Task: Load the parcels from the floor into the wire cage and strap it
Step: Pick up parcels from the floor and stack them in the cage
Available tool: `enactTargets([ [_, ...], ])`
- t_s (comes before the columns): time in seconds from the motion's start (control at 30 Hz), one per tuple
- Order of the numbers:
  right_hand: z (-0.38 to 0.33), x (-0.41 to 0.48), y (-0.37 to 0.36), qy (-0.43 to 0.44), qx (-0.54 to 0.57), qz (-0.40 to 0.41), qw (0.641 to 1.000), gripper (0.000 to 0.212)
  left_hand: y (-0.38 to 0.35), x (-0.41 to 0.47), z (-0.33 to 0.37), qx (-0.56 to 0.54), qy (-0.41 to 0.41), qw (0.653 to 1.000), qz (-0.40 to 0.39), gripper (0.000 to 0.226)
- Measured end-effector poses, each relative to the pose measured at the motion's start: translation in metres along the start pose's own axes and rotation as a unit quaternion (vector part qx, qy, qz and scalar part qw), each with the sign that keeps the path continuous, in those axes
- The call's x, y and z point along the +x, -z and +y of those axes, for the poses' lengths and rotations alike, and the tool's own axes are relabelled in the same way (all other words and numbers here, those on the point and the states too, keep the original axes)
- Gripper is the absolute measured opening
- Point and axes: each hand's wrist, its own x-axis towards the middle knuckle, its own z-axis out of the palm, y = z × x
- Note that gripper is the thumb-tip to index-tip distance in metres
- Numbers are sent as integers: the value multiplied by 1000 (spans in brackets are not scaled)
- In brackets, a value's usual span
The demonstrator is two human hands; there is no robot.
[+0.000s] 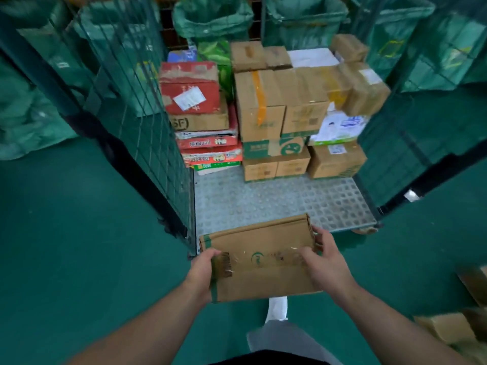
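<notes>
I hold a flat brown cardboard parcel with green edge print and clear tape in front of the wire cage's open front. My left hand grips its left end, and my right hand grips its right end with fingers curled over the far corner. The cage has a grey perforated floor and a green wire side wall. Stacked at its back are several parcels: red boxes on the left and brown cartons in the middle and right.
Green sacks hang behind and beside the cage. More brown parcels lie on the green floor at the lower right. The cage's right door panel stands swung open. My own leg and white shoe are below the parcel.
</notes>
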Motion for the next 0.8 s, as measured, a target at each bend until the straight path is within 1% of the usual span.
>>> enactTargets([
  [0.1, -19, 51, 2, 2, -14, -28, 1000, 55, -17, 12, 23, -11, 8, 999, 29, 28],
  [0.13, -29, 73, 3, 3, -19, -41, 999, 54, -25, 24, 35, -20, 1, 999, 47, 33],
  [0.23, -47, 111, 1, 3, -36, -68, 997, 48, -34, 53, 54, -36, -5, 997, 63, 62],
  [0.37, -73, 166, -7, -21, -76, -95, 992, 38, -32, 122, 65, -57, 8, 993, 99, 71],
  [0.43, -84, 187, -16, -15, -114, -108, 987, 38, -41, 123, 87, -71, 17, 990, 124, 75],
  [0.47, -89, 199, -22, -16, -124, -114, 986, 39, -49, 115, 105, -75, 16, 988, 135, 65],
  [0.53, -95, 225, -36, -20, -138, -125, 982, 40, -61, 110, 135, -74, 23, 989, 129, 31],
  [0.57, -96, 238, -44, -23, -147, -130, 980, 40, -62, 118, 145, -66, 35, 989, 124, 20],
  [0.6, -100, 248, -51, -26, -155, -133, 979, 41, -62, 128, 152, -61, 47, 990, 120, 14],
  [0.7, -103, 285, -76, -39, -167, -126, 977, 43, -57, 177, 176, -53, 56, 991, 107, 10],
  [0.8, -104, 319, -103, -58, -177, -106, 977, 46, -51, 231, 202, -30, 87, 991, 102, 17],
])
